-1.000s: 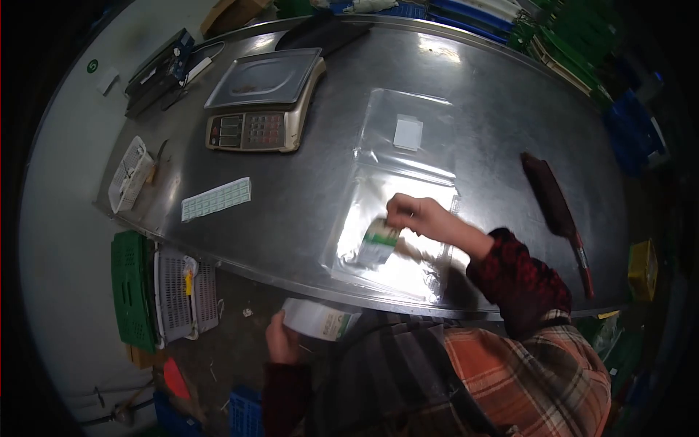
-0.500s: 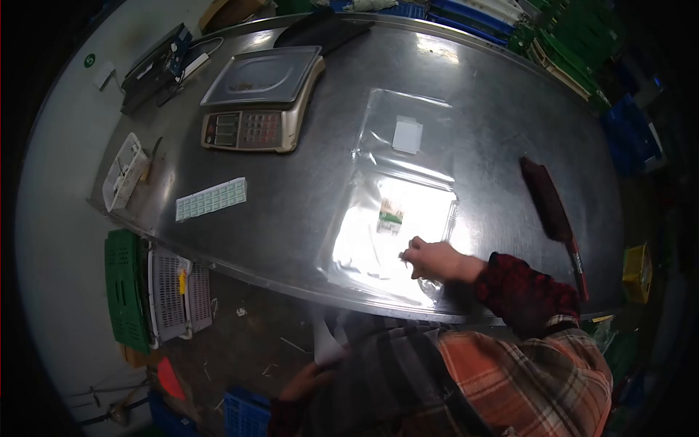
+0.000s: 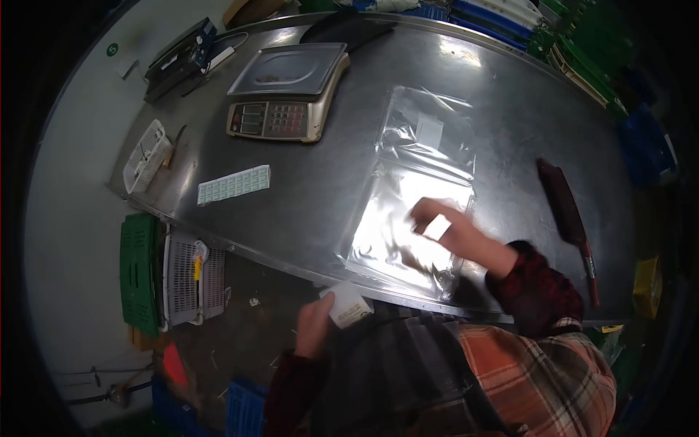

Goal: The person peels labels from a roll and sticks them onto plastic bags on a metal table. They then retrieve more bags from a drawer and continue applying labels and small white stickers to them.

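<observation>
My right hand (image 3: 455, 231) is over the lower part of a clear plastic bag (image 3: 378, 251) on the steel table, fingers closed on a small white label (image 3: 437, 227). Its fingers are partly blurred. Farther up, a white rectangular label (image 3: 429, 132) lies on the clear plastic. At the table's front edge, my left hand (image 3: 314, 326) grips a white card with small print (image 3: 349, 306). The spot where a green-and-white label showed on the bag is now covered by my right hand.
A scale (image 3: 287, 95) stands at the back left, with a pale green sheet of stickers (image 3: 234, 185) in front. A white basket (image 3: 147, 156) sits at the left edge. On the right lies a dark red brush (image 3: 562, 200). Crates (image 3: 138, 273) stand below the table's left side.
My right hand has moved up over the bag and now shows a white label in its fingers. My left hand has risen, bringing the printed white card into fuller view. The camera view has shifted.
</observation>
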Action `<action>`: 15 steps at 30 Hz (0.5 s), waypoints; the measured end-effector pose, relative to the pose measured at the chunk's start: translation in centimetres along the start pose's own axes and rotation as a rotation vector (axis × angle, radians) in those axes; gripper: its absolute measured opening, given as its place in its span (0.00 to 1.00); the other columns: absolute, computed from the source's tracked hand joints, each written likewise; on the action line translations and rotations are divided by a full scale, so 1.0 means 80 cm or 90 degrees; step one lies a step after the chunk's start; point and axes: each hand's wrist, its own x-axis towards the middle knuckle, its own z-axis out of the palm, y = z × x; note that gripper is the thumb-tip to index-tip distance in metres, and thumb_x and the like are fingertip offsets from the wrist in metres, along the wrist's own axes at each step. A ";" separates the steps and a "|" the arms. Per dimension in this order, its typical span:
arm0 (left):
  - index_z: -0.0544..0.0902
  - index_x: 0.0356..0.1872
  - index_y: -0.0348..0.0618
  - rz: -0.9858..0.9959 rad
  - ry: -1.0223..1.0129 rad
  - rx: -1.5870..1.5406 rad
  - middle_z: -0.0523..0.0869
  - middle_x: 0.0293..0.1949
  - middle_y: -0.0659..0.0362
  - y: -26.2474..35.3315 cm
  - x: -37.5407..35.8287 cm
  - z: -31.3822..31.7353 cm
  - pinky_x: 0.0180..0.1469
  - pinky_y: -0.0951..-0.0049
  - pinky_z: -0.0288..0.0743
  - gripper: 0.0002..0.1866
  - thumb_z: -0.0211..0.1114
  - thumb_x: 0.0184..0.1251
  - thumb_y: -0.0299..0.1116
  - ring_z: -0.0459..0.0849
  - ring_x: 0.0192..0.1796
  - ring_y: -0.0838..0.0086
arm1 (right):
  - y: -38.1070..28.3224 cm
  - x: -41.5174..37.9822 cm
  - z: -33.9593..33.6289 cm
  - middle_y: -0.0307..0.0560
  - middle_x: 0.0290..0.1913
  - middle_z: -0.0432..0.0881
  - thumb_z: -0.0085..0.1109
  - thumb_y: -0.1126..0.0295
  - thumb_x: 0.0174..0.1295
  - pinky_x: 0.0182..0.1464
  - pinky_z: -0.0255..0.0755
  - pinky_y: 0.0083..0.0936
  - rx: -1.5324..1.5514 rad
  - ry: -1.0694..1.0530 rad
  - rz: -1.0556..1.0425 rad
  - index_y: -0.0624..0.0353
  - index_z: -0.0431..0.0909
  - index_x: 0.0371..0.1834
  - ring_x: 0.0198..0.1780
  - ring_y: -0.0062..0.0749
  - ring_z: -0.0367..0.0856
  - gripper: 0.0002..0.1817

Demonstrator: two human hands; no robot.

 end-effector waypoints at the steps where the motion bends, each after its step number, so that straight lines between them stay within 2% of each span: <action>1: 0.81 0.31 0.31 0.018 0.002 0.025 0.82 0.26 0.58 0.003 0.003 0.005 0.32 0.73 0.68 0.17 0.53 0.68 0.38 0.76 0.30 0.81 | -0.035 0.000 0.041 0.49 0.41 0.75 0.64 0.71 0.54 0.47 0.71 0.29 -0.045 -0.068 -0.075 0.64 0.71 0.44 0.44 0.35 0.77 0.17; 2: 0.80 0.30 0.31 0.047 -0.011 0.107 0.81 0.25 0.54 0.003 0.004 0.006 0.31 0.72 0.68 0.17 0.53 0.67 0.37 0.76 0.28 0.79 | -0.036 0.005 0.067 0.52 0.42 0.74 0.62 0.68 0.54 0.50 0.69 0.34 -0.086 -0.192 -0.217 0.65 0.70 0.44 0.47 0.43 0.74 0.17; 4: 0.78 0.29 0.31 0.107 -0.043 0.271 0.79 0.23 0.46 0.004 0.008 0.006 0.27 0.69 0.67 0.15 0.51 0.66 0.35 0.76 0.24 0.76 | -0.020 0.000 0.109 0.52 0.41 0.72 0.58 0.68 0.54 0.48 0.70 0.34 -0.174 -0.274 -0.300 0.65 0.71 0.42 0.46 0.45 0.73 0.15; 5: 0.76 0.28 0.33 0.164 -0.052 0.290 0.75 0.25 0.39 -0.003 0.011 0.004 0.25 0.65 0.66 0.12 0.51 0.65 0.32 0.76 0.22 0.70 | -0.017 -0.002 0.119 0.52 0.41 0.72 0.57 0.68 0.54 0.48 0.70 0.34 -0.209 -0.277 -0.320 0.65 0.71 0.41 0.46 0.44 0.73 0.14; 7: 0.74 0.28 0.33 0.203 -0.027 0.349 0.75 0.25 0.39 -0.010 0.016 0.001 0.25 0.65 0.66 0.11 0.50 0.65 0.31 0.76 0.22 0.66 | -0.014 -0.003 0.127 0.52 0.40 0.72 0.55 0.68 0.53 0.47 0.70 0.33 -0.283 -0.287 -0.361 0.65 0.72 0.39 0.45 0.43 0.74 0.13; 8: 0.74 0.28 0.33 0.221 -0.014 0.378 0.75 0.25 0.39 -0.010 0.017 0.002 0.25 0.65 0.66 0.11 0.50 0.64 0.31 0.76 0.22 0.65 | -0.016 -0.004 0.125 0.50 0.39 0.72 0.55 0.69 0.53 0.46 0.70 0.32 -0.258 -0.265 -0.398 0.63 0.72 0.37 0.44 0.43 0.74 0.11; 9: 0.74 0.26 0.35 0.340 0.014 0.583 0.78 0.22 0.46 -0.007 0.017 0.004 0.25 0.63 0.66 0.12 0.52 0.65 0.34 0.79 0.23 0.66 | -0.020 -0.005 0.121 0.48 0.38 0.72 0.56 0.70 0.53 0.44 0.70 0.32 -0.232 -0.245 -0.436 0.61 0.73 0.35 0.42 0.42 0.74 0.09; 10: 0.74 0.26 0.36 0.192 0.090 0.350 0.79 0.23 0.49 -0.016 0.026 -0.002 0.24 0.64 0.67 0.13 0.52 0.65 0.35 0.79 0.24 0.66 | -0.024 -0.005 0.118 0.46 0.37 0.72 0.56 0.70 0.53 0.42 0.71 0.31 -0.207 -0.225 -0.474 0.60 0.73 0.33 0.41 0.41 0.74 0.07; 12: 0.76 0.27 0.38 -0.111 0.221 -0.114 0.80 0.24 0.56 -0.054 0.049 -0.034 0.24 0.65 0.68 0.13 0.54 0.65 0.38 0.81 0.26 0.66 | -0.022 -0.007 0.099 0.45 0.36 0.73 0.56 0.71 0.54 0.40 0.71 0.31 -0.155 -0.127 -0.359 0.59 0.74 0.33 0.40 0.40 0.74 0.06; 13: 0.77 0.35 0.36 -0.118 0.246 -0.141 0.81 0.33 0.59 -0.064 0.050 -0.052 0.32 0.66 0.74 0.16 0.55 0.64 0.42 0.83 0.36 0.67 | -0.018 -0.007 0.084 0.45 0.35 0.73 0.56 0.72 0.54 0.39 0.71 0.30 -0.128 -0.078 -0.301 0.58 0.74 0.33 0.40 0.40 0.74 0.05; 14: 0.75 0.44 0.32 -0.038 0.202 -0.266 0.80 0.41 0.54 -0.066 0.042 -0.060 0.43 0.66 0.76 0.18 0.54 0.66 0.40 0.81 0.45 0.67 | -0.008 -0.004 0.060 0.46 0.35 0.74 0.56 0.71 0.56 0.39 0.72 0.30 -0.041 -0.057 -0.139 0.57 0.75 0.34 0.39 0.39 0.76 0.05; 15: 0.75 0.46 0.31 -0.025 0.172 -0.290 0.80 0.45 0.53 -0.065 0.034 -0.071 0.46 0.66 0.75 0.18 0.53 0.67 0.39 0.80 0.48 0.67 | 0.018 0.001 0.047 0.46 0.34 0.77 0.57 0.67 0.60 0.40 0.73 0.27 0.047 0.052 0.029 0.60 0.76 0.35 0.36 0.34 0.79 0.08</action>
